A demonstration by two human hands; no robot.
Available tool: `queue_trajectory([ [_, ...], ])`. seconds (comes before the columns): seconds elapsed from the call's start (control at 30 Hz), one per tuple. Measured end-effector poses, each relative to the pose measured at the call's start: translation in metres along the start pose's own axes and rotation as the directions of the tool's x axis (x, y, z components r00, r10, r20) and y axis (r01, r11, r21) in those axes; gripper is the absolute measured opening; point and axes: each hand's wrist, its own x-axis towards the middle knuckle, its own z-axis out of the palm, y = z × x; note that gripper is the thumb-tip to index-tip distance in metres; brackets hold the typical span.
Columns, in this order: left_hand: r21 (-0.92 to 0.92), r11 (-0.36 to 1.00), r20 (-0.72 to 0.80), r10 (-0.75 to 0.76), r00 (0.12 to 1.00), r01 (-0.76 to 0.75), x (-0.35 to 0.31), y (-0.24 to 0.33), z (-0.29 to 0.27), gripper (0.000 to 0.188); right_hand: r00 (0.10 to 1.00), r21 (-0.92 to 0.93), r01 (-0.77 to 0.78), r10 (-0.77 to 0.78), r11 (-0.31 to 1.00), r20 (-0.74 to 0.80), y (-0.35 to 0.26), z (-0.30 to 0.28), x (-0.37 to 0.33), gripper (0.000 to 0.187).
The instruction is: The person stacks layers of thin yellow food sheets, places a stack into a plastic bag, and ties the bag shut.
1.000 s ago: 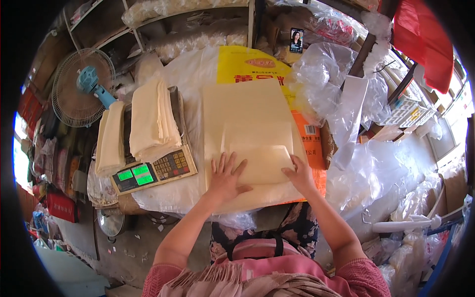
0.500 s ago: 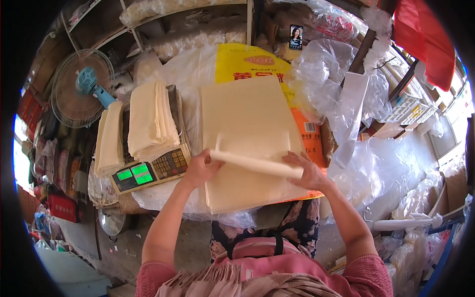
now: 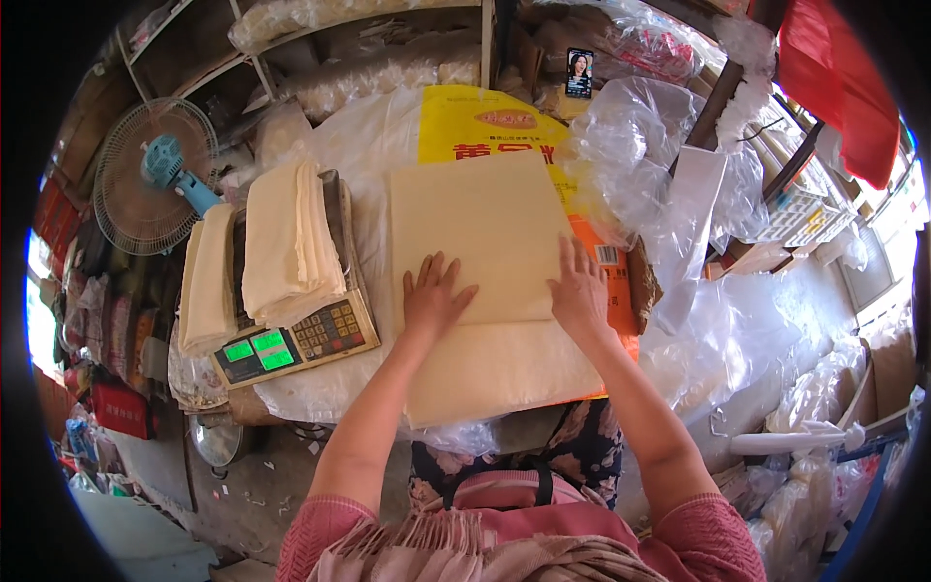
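Observation:
A pile of thin, cream-coloured, flat sheets [image 3: 475,213] lies in front of me on the covered table. Its top layer is folded over, with a straight edge crossing the pile just below my hands. My left hand [image 3: 434,299] rests flat on the left part of the top layer, fingers spread. Along the right edge lies my right hand [image 3: 580,291], its fingers stretched forward. To the left, a thick folded bundle of the same sheets [image 3: 286,242] sits on a digital scale [image 3: 296,344] with green displays. Beside it is a narrower folded bundle [image 3: 207,281].
A yellow and orange printed sack [image 3: 456,121] lies beneath the pile. Clear plastic bags [image 3: 640,145] crowd the right side. A fan [image 3: 160,175] stands at the far left, and a lit phone [image 3: 579,74] is propped at the back. Shelves hold packed goods behind.
The curled sheet edge that both hands held up is now laid down flat. My hands have moved forward, and their fingers have straightened onto the pile.

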Motion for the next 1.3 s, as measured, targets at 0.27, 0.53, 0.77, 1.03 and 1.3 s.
queue_trajectory([
  [0.27, 0.141, 0.987, 0.029, 0.070, 0.997, -0.074, 0.005, 0.007, -0.008, 0.063, 0.964, -0.128, 0.264, -0.264, 0.956, 0.013, 0.030, 0.046, 0.005, 0.063],
  [0.53, -0.144, 0.988, -0.078, 0.038, 0.996, -0.049, -0.070, 0.018, -0.016, 0.055, 0.892, 0.725, -0.438, 0.159, 0.532, 0.422, -0.028, 0.015, -0.063, 0.063],
  [0.77, 0.062, 0.997, -0.695, 0.079, 0.715, -0.051, -0.098, -0.071, -0.238, 0.028, 0.946, 0.975, -0.077, -0.292, 0.211, 0.138, -0.164, -0.042, 0.031, 0.062],
  [1.03, 0.462, 0.669, -0.382, -0.443, 0.811, 0.583, -0.065, -0.179, -0.307, 0.063, 0.906, 0.968, -0.238, -0.340, 0.084, 0.253, -0.331, 0.021, 0.106, 0.056],
  [1.3, -0.043, 0.792, -0.014, -0.610, 0.792, 0.610, -0.064, -0.221, -0.370, 0.058, 0.878, 0.643, 0.247, -0.448, 0.725, 0.168, -0.340, 0.007, 0.101, 0.051],
])
